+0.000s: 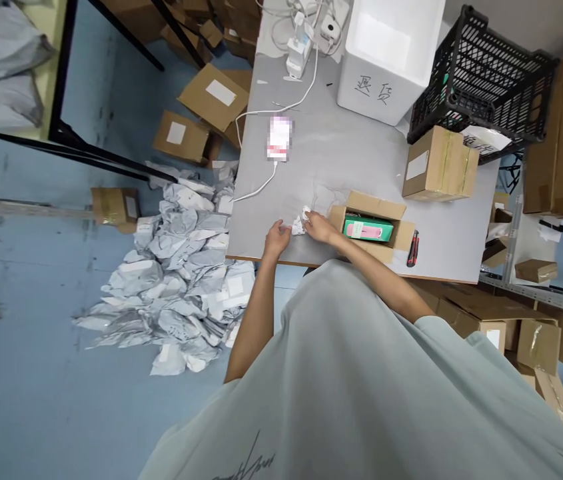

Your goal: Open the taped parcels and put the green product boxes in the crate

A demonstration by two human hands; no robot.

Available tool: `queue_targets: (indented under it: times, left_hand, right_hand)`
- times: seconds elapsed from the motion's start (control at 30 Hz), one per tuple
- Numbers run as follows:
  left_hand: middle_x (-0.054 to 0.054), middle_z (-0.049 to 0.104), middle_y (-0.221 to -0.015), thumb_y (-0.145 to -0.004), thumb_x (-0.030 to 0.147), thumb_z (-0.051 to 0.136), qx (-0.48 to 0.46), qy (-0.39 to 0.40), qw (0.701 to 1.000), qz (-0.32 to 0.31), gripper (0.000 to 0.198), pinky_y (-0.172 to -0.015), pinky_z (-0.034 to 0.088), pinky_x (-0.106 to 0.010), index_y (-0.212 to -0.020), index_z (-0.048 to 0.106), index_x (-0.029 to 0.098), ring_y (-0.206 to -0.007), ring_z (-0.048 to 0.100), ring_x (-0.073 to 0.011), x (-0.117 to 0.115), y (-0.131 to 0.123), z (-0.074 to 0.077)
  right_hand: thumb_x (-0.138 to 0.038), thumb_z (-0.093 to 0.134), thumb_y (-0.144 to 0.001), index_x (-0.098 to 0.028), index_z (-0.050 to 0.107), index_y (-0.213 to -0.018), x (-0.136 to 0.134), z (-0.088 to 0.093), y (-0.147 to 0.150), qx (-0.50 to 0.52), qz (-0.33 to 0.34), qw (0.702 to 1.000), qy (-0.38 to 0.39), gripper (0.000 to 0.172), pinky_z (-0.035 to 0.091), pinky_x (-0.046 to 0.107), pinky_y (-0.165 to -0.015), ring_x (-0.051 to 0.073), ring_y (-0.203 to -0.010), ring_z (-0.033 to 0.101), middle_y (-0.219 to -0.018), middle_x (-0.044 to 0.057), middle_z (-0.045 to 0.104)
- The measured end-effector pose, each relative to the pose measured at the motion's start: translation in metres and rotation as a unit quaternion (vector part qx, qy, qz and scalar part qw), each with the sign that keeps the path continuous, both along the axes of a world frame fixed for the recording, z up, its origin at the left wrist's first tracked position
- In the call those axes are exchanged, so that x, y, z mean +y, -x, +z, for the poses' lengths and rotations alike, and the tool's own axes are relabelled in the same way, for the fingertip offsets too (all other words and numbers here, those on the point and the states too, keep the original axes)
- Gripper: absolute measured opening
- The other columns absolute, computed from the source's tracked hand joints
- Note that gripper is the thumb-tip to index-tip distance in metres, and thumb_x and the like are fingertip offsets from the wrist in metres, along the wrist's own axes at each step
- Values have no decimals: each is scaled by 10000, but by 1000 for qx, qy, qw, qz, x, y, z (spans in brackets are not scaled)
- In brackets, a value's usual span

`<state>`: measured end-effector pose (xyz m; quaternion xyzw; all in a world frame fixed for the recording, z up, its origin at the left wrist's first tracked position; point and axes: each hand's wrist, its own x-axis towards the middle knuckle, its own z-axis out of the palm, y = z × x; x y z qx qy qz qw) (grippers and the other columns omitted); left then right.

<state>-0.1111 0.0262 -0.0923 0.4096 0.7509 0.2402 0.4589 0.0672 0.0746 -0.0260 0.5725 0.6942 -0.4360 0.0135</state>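
Note:
A small piece of crumpled white paper [298, 226] lies between my hands, just above the grey table [341, 157] near its front edge. My left hand [277, 239] is at the paper's left side, fingers curled and the tips pinched at its edge. From the right, my right hand [318, 227] grips the same paper, its fingertips closed on the upper part. Just right of that hand stands an open cardboard box [376, 202], flaps spread. Inside it is a green package [384, 231] with a pink picture and a pale label. A red and black utility knife [413, 249] lies beside the box.
Behind are a phone [280, 139] on a white cable, a power strip [300, 50], a white foam bin [378, 83], a black crate [491, 80] and a taped carton [441, 165]. Grey mailing bags [186, 267] are heaped on the floor at left.

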Motion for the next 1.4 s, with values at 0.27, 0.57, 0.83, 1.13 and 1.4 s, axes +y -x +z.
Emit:
queue_targets:
  times: [0.27, 0.57, 0.83, 1.13, 1.4]
  left_hand:
    - [-127, 708, -1496, -1069, 336, 623, 2, -221, 950, -221, 478, -1166, 589, -443, -1536, 658, 242, -1347, 707, -294, -8, -86, 81]
    - [-261, 643, -1525, -991, 151, 604, 188, -126, 837, -498, 541, -1181, 504, -591, -1526, 682, 128, -1408, 616, -451, 20, -209, 64]
    - [-248, 635, -1516, -934, 124, 651, 248, -113, 805, -527, 643, -1203, 485, -549, -1576, 641, 139, -1387, 627, -434, 33, -210, 48]
    - [-242, 628, -1535, -787, 99, 791, 201, -169, 818, -512, 840, -1262, 439, -593, -1599, 594, 177, -1444, 589, -459, 40, -205, 51]
    - [-150, 713, -1451, -757, 142, 785, 107, -200, 877, -423, 766, -1207, 519, -534, -1512, 673, 206, -1362, 661, -405, 52, -178, 100]
  right_hand:
    - [-299, 520, -1132, -176, 722, -1473, -65, 31, -156, 68, -209, 965, -142, 415, 625, 436, -1116, 293, -1285, 758, -1438, 164, 771]
    - [-86, 561, -1012, -136, 564, -1675, -77, 15, -226, -257, -51, 955, -142, 665, 485, 550, -1222, 390, -1456, 562, -1611, 248, 613]
    - [-79, 612, -989, -46, 518, -1665, -61, 17, -231, -278, 46, 949, -144, 683, 406, 490, -1221, 390, -1416, 547, -1505, 286, 653]
    - [-224, 693, -990, 15, 521, -1652, -58, 16, -256, -159, 52, 969, -183, 725, 427, 568, -1249, 448, -1458, 514, -1550, 325, 630]
    - [-360, 767, -1003, -220, 487, -1726, -69, 62, -278, 47, -107, 958, -262, 788, 416, 600, -1346, 397, -1602, 471, -1703, 203, 521]
